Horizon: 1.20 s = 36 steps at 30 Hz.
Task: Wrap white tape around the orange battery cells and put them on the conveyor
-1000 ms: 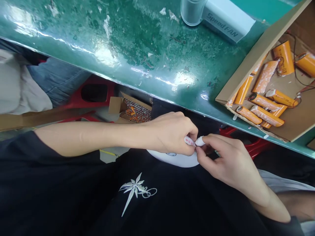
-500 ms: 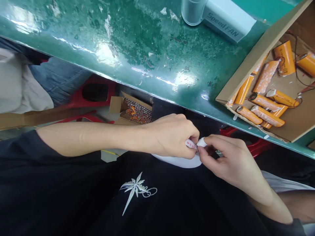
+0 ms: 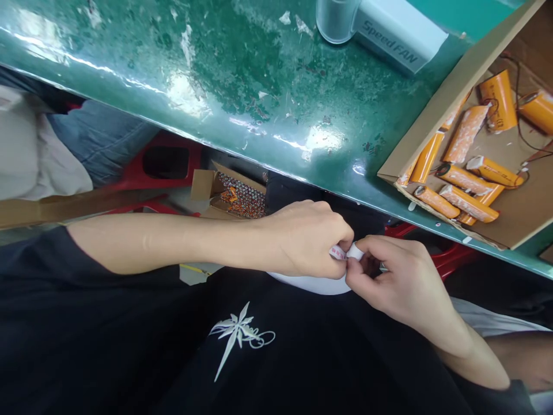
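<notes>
Both my hands meet in my lap, below the edge of the green table (image 3: pixel 242 75). My left hand (image 3: pixel 306 239) is closed, pinching a small white strip with red print (image 3: pixel 339 252) at its fingertips. My right hand (image 3: pixel 395 276) is closed too, thumb and forefinger pinched on the same white piece (image 3: pixel 355 251) from the right. Under the hands lies a white rounded object (image 3: pixel 315 283) on my black shirt, mostly hidden by my left hand.
A cardboard tray (image 3: pixel 432 115) at the table's right holds several orange cylindrical battery cells (image 3: pixel 469 203) with thin wires. A white "Speed FAN" device (image 3: pixel 389 31) lies at the table's far edge. Under the table sit red stools (image 3: pixel 173 161) and a small open carton of cells (image 3: pixel 239 196). Another person's jeans (image 3: pixel 99 141) show at left.
The hands have stayed together on the white strip, with only slight finger shifts. The view has barely moved.
</notes>
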Available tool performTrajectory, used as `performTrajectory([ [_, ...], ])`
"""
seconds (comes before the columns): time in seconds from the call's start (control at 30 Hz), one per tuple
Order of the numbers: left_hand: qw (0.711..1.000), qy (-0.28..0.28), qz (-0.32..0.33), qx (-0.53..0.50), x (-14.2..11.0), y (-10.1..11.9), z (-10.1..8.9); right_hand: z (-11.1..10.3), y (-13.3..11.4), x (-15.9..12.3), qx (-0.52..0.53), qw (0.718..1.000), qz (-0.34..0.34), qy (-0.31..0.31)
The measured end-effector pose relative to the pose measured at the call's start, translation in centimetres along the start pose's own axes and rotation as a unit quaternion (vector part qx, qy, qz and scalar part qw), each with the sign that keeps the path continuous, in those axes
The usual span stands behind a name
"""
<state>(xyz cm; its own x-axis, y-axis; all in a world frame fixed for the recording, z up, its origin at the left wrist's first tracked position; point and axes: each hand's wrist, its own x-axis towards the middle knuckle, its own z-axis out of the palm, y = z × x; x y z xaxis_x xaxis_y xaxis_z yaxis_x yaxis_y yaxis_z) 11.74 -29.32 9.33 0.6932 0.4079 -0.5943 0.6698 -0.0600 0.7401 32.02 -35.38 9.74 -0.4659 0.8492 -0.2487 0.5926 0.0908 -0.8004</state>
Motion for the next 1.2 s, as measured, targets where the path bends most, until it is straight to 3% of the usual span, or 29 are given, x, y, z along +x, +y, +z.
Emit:
performTrajectory([
  [0.2,0.999,0.008,-0.003,-0.040,-0.2,-0.1,0.3,1.2,1.0,-0.3,0.112,0.991,0.049,0.044],
  [0.33,0.998,0.015,-0.006,-0.054,-0.4,-0.6,0.4,2.3,2.7,-0.7,0.271,0.955,0.113,0.035],
  [0.5,0.997,0.015,-0.023,-0.079,-0.9,-1.3,0.1,3.8,4.3,-1.2,0.491,0.852,0.179,0.023],
  [0.6,0.994,0.013,-0.015,-0.107,-1.4,-2.3,-0.2,4.0,4.7,-1.1,0.609,0.773,0.174,0.040],
  [0.67,0.991,0.015,-0.007,-0.130,-1.8,-3.1,-0.3,3.8,4.9,-1.0,0.644,0.745,0.162,0.061],
  [0.7,0.990,0.019,-0.006,-0.140,-1.9,-3.5,-0.3,3.6,4.9,-1.1,0.635,0.753,0.153,0.072],
  [0.73,0.989,0.024,-0.007,-0.148,-2.0,-3.8,-0.3,3.4,5.0,-1.1,0.605,0.779,0.144,0.078],
  [0.83,0.987,0.036,-0.011,-0.157,-2.2,-4.3,-0.2,3.1,4.7,-1.0,0.432,0.895,0.106,0.037],
  [0.9,0.988,0.036,-0.004,-0.150,-2.0,-4.2,-0.1,3.1,4.2,-0.7,0.340,0.935,0.099,-0.006],
  [0.97,0.990,0.034,0.010,-0.134,-1.7,-3.9,0.0,3.3,3.6,-0.2,0.322,0.939,0.117,-0.015],
  [1.07,0.992,0.033,0.029,-0.122,-1.2,-3.8,-0.1,3.5,3.3,0.1,0.345,0.929,0.131,0.028],
  [1.2,0.984,0.047,0.057,-0.159,-1.4,-5.3,-0.8,3.6,5.1,-1.7,0.327,0.931,0.149,0.064],
])
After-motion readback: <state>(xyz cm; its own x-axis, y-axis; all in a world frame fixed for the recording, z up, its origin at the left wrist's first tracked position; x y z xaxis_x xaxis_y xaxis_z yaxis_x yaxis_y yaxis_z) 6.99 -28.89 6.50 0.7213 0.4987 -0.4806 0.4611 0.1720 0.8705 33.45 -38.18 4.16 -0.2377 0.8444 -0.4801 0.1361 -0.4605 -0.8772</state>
